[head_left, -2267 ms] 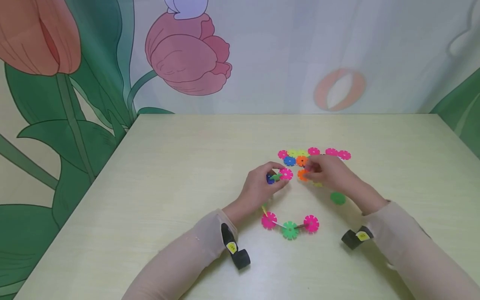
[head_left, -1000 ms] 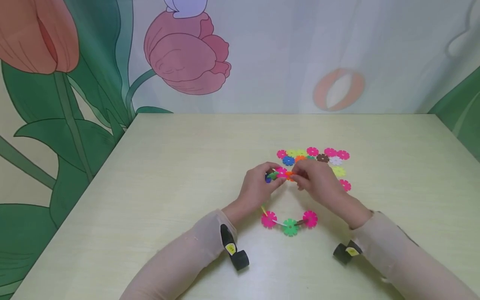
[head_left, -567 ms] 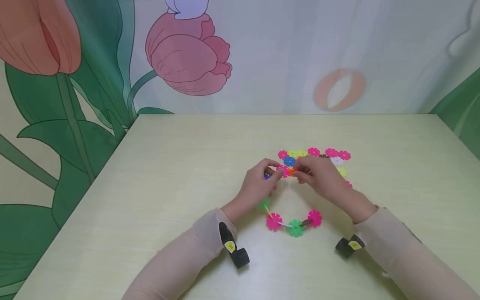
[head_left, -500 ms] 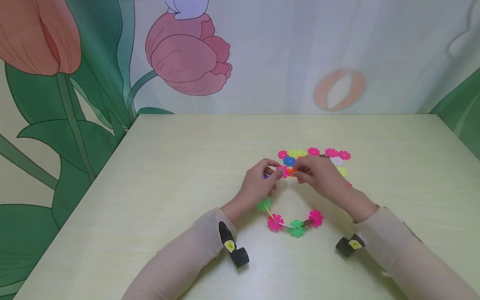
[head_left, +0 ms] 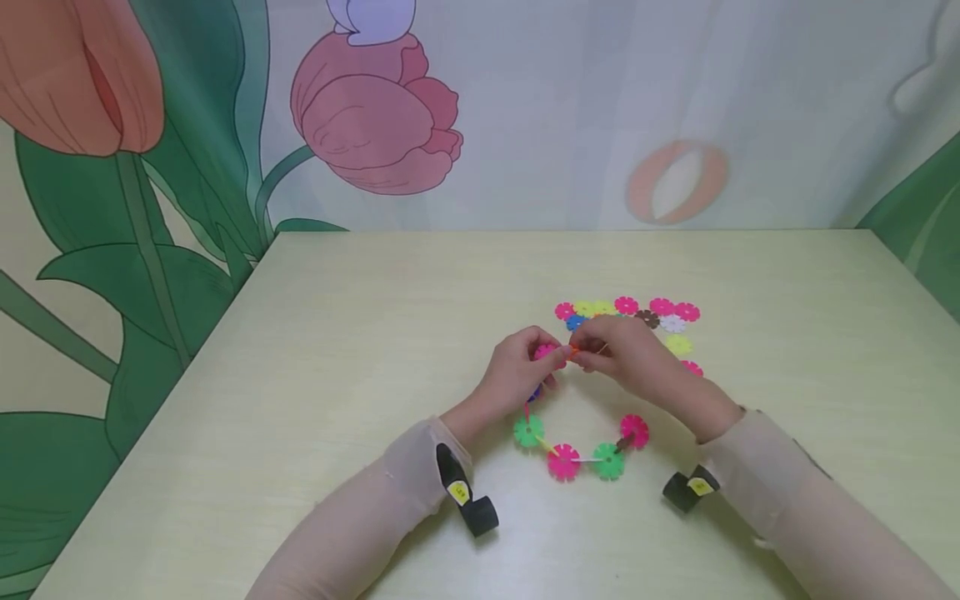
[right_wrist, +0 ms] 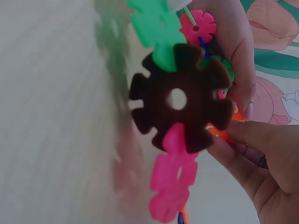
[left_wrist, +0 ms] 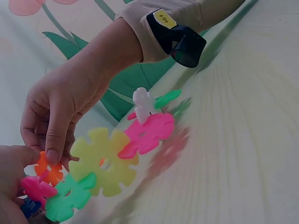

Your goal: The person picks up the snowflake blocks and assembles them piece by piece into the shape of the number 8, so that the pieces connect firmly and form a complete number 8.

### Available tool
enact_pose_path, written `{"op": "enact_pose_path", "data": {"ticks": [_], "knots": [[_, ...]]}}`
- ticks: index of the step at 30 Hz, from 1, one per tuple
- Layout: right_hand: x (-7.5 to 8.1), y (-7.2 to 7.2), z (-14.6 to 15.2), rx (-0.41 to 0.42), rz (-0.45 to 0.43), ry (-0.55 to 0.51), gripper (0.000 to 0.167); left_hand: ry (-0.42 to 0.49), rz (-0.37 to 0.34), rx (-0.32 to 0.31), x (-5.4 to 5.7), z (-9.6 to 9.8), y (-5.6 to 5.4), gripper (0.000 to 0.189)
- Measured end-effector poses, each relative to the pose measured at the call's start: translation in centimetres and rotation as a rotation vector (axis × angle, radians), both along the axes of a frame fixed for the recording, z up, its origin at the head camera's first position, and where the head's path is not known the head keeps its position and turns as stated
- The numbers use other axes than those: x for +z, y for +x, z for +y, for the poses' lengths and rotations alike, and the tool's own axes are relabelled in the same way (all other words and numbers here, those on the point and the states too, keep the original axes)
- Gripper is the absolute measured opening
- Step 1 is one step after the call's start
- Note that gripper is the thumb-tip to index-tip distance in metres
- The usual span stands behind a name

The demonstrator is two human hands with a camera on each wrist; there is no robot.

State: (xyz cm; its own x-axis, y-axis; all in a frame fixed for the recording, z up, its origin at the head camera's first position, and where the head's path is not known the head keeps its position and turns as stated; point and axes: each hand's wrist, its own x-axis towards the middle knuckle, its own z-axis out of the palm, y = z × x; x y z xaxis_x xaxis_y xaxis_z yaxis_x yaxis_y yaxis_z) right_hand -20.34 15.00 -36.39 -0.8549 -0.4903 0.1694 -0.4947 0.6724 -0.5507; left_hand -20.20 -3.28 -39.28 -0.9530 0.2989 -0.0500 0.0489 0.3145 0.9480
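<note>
My left hand [head_left: 517,367] pinches a pink snowflake disc [head_left: 546,352], one piece of a chain of interlocking plastic discs. My right hand [head_left: 630,350] pinches an orange snowflake disc [left_wrist: 49,168] between thumb and fingers, right at that pink disc's edge. From the left hand the chain curves down and to the right, through a green disc [head_left: 528,432], a pink disc [head_left: 564,462], another green disc [head_left: 609,462] and an end pink disc [head_left: 634,432]. A brown disc [right_wrist: 156,107] standing edge-on joins the last two. The left fingers partly cover the chain's upper part.
Loose discs lie beyond the hands, among them several pink ones [head_left: 626,305], a blue disc [head_left: 575,322], a brown disc [head_left: 647,318], a white disc [head_left: 672,323] and a yellow disc [head_left: 678,344]. A pink disc [head_left: 692,367] lies beside the right wrist.
The right hand has carried the orange disc left from the loose pieces to the pink disc in the left hand. The hanging chain has swung toward the right, showing more of its green disc.
</note>
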Motion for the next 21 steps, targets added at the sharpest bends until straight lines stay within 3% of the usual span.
{"op": "enact_pose_path", "data": {"ticks": [8, 13, 21], "knots": [[0.8, -0.3, 1.2, -0.032, 0.041, 0.048, 0.012, 0.007, -0.002, 0.024, 0.0, 0.0, 0.0, 0.021], [1.6, -0.9, 2.4, -0.099, -0.006, 0.1, 0.016, 0.0, -0.012, 0.031, 0.1, 0.0, 0.1, 0.021], [2.0, -3.3, 5.0, -0.214, -0.087, 0.206, 0.021, -0.014, -0.023, 0.037, 0.2, 0.2, 0.2, 0.023]]}}
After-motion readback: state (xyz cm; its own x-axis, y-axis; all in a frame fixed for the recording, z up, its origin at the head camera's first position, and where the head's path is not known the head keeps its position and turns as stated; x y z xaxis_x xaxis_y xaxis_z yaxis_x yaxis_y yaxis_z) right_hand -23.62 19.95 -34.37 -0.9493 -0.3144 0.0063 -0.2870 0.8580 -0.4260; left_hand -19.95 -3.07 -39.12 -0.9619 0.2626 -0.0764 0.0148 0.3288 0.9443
